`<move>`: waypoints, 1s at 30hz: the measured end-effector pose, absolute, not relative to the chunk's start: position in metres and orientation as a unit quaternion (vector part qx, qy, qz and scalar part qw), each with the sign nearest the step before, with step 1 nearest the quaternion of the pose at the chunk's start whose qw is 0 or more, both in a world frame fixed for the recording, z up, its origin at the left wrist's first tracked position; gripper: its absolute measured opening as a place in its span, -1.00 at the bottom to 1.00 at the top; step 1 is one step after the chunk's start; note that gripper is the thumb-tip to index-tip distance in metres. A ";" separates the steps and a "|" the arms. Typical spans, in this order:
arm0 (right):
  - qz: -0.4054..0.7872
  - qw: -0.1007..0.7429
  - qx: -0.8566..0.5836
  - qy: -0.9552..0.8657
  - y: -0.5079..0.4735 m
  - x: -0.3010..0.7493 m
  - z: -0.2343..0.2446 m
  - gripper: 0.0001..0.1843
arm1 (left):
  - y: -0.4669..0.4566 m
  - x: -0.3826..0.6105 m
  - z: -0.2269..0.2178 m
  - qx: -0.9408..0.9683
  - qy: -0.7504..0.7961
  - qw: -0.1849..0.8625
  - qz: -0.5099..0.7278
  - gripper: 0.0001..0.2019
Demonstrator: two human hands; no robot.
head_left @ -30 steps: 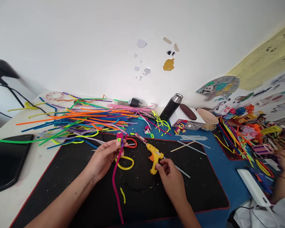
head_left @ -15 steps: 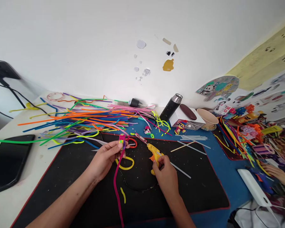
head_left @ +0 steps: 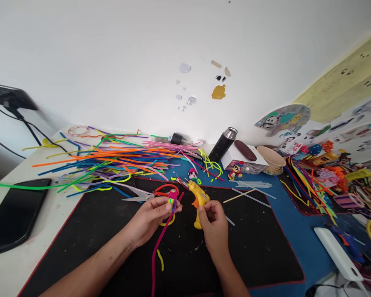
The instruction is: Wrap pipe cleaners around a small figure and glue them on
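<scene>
Left hand point(head_left: 151, 216): had shifted rightward since half a second earlier, bringing the pink wound piece point(head_left: 172, 199) nearer the glue gun point(head_left: 199, 198), still apart from it. Grip clamped on the piece, thumb against fingertips; its long magenta strand point(head_left: 156, 255) trailed down over the black mat point(head_left: 253, 247) on the worktop point(head_left: 54, 206).

Right hand point(head_left: 215, 231): grip closed on the yellow gun's handle, where a second earlier the fingertips only met its side. Nozzle pointed up and left, near the small pink-capped figure point(head_left: 192, 174); whether the gun was clear of the mat, could not tell. Less glue stick point(head_left: 230, 220) showed behind the hand.

Scissors point(head_left: 139, 196): more blade showed; yellow handle loop now mostly hidden behind the left hand.
</scene>
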State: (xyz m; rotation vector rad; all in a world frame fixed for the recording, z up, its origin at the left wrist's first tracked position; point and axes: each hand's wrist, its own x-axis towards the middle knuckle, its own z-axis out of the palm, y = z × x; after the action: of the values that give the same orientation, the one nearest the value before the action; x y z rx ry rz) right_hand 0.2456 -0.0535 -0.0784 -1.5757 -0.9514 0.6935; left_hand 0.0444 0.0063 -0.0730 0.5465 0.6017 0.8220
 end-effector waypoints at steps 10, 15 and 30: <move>0.399 0.588 -0.594 -0.376 -0.027 0.204 -0.082 -0.68 | 0.004 0.044 -0.067 0.224 0.205 0.862 0.407 -0.74; 0.499 0.602 -0.547 -0.298 -0.026 0.199 -0.082 -0.53 | 0.001 0.042 -0.067 0.236 0.191 0.860 0.411 -0.76; 0.611 0.584 -0.493 -0.207 -0.029 0.187 -0.076 -0.50 | -0.003 0.040 -0.050 0.292 0.171 0.851 0.401 -0.72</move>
State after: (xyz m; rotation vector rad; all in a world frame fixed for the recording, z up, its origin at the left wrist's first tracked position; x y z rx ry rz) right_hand 0.1873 -0.0289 -0.0757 -1.1495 -0.4823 1.4262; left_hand 0.0401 -0.0035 -0.0504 0.6146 0.3604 0.8436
